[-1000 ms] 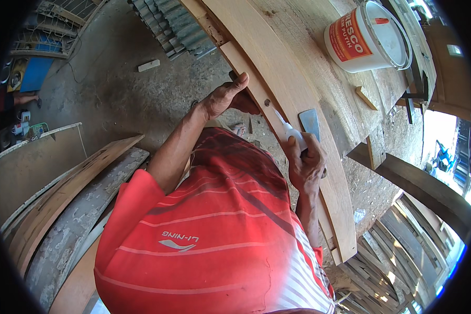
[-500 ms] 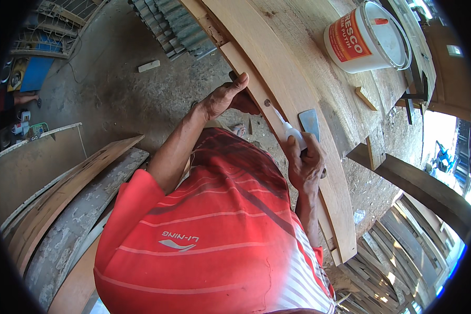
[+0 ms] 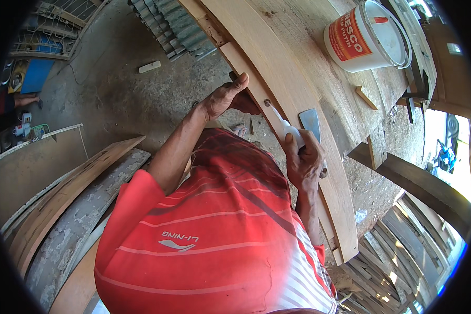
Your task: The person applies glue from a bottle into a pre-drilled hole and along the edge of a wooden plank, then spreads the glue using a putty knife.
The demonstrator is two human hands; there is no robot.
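Observation:
My right hand is closed round a small white squeeze bottle with a thin pointed nozzle. The nozzle tip meets a small dark round spot in a narrow wooden strip. At the strip's near edge my left hand grips the wood, thumb up against the edge and fingers partly hidden beneath. A putty knife shows its grey blade just beyond my right hand; its handle runs behind that hand, and I cannot tell whether the hand holds it too. Alongside the strip lies a long pale plank.
A white lidded bucket with a red label stands on the wooden worktop, near a small wood offcut. Corrugated sheets lie beyond on the floor. Boards lean at left; stacked timber fills the lower right.
The bottle has tipped slightly and its nozzle tip has shifted a little left and up onto the dark spot. My left hand keeps its grip in the same place.

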